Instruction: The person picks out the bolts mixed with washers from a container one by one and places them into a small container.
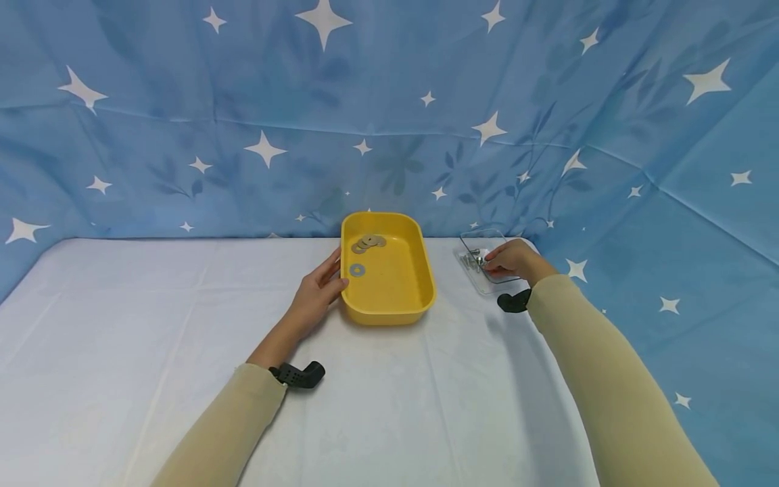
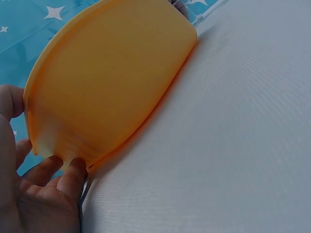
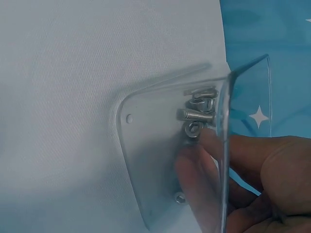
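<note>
A yellow tray (image 1: 389,318) stands at the centre of the table. My left hand (image 1: 315,297) grips its left side, thumb at the rim and fingers against the outer wall. Inside lie several overlapping flat washers (image 1: 360,248), with a single washer (image 1: 357,270) apart from them. On the right, my right hand (image 1: 514,260) reaches into a clear plastic box (image 3: 146,160). Thumb and forefinger pinch at a socket-head bolt (image 3: 193,128), partly covered by the fingers. Beside it are more metal bolts (image 3: 197,115), and another bolt (image 3: 180,198) lies apart near the box's edge.
A white cloth (image 1: 389,412) covers the table. Behind it and to the right hangs a blue curtain (image 1: 389,101) with white stars, close to the tray and the box. The clear box's upright walls rise around the right hand.
</note>
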### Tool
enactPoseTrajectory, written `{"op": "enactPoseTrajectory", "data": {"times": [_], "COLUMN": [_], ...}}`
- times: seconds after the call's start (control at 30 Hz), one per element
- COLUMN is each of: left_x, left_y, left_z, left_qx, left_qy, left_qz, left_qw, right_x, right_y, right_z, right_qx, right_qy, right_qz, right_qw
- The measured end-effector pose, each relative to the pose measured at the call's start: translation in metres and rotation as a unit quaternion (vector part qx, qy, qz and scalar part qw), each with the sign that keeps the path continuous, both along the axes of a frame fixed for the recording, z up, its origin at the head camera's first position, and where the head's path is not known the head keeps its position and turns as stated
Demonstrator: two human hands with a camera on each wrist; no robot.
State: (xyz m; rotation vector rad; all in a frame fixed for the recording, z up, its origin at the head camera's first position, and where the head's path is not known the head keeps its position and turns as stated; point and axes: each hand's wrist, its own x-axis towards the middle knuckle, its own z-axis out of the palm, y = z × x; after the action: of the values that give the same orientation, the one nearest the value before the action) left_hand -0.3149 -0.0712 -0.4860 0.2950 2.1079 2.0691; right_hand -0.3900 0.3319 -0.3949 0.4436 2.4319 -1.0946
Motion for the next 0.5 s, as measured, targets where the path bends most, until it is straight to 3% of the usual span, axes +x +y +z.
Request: {"op": "enactPoseTrajectory", "data": {"times": [0.27, 0.4, 0.5], "left_x": [0.001, 0.001, -0.002], "left_y": [0.000, -0.003, -0.013], "left_z": [0.002, 0.004, 0.010], "left_qx": [0.001, -0.006, -0.035], "left_qy": [-0.004, -0.016, -0.013], "left_qz": [0.006, 0.009, 0.013], "left_qw": [1.0000, 0.9998, 0.9992], "right_x": [-0.003, 0.000, 0.004], "right_y": [0.005, 0.006, 0.000], "right_z": [0.004, 0.012, 0.022], "right_qx": [0.028, 0.052, 0.085], "right_qy": [0.037, 0.074, 0.099], "right_qz": [0.039, 0.086, 0.137], "right_qw": [0.998, 0.992, 0.982]}}
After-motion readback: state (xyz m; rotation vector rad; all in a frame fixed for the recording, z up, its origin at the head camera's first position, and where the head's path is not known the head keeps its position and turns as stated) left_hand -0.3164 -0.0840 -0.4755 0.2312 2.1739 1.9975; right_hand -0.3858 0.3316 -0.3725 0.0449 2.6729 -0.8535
